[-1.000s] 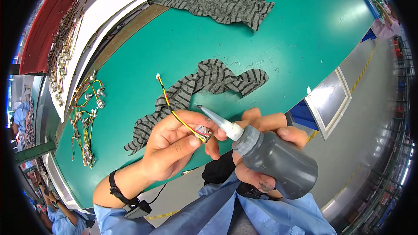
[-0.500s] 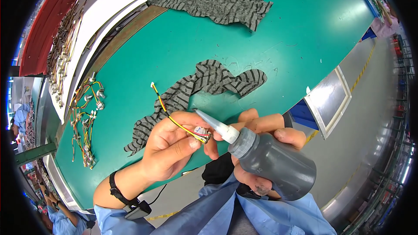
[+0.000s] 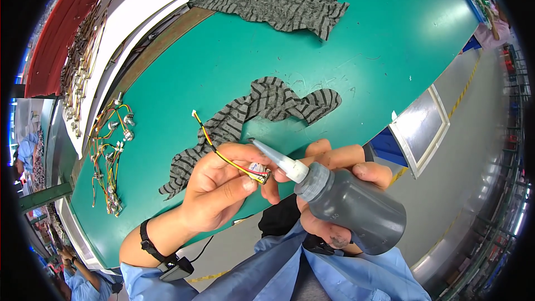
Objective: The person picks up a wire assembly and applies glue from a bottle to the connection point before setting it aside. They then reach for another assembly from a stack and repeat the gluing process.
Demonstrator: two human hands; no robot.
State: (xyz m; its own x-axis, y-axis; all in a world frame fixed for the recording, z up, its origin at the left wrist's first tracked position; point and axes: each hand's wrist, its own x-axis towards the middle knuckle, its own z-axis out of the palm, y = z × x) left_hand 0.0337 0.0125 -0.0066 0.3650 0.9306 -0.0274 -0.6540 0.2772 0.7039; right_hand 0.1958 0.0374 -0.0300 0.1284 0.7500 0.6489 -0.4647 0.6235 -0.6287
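Note:
Between the thumb and fingers of my left hand point(image 3: 214, 192) is a small potentiometer point(image 3: 258, 169) with red, yellow and black wires. Its wires run up across my fingers to a white connector point(image 3: 194, 113). My right hand point(image 3: 334, 159) is wrapped round a dark grey squeeze bottle point(image 3: 359, 209) with a long tapered nozzle point(image 3: 274, 156). The bottle is tilted, its nozzle pointing up and left, and the nozzle tip lies above the left fingers, just beyond the potentiometer. Part of the potentiometer is hidden by my fingertips.
On the green table point(image 3: 384, 50), a striped grey cloth point(image 3: 273, 97) lies crumpled past my hands, with another striped cloth point(image 3: 278, 5) farther back. Several wired potentiometers point(image 3: 114, 134) lie at the left, beside white boards point(image 3: 125, 22) bearing more. A co-worker's sleeve point(image 3: 83, 284) shows at lower left.
The bottle has shifted very slightly to the right in my right hand. The wire's connector end has dipped a little down and left. My left hand is nearly still.

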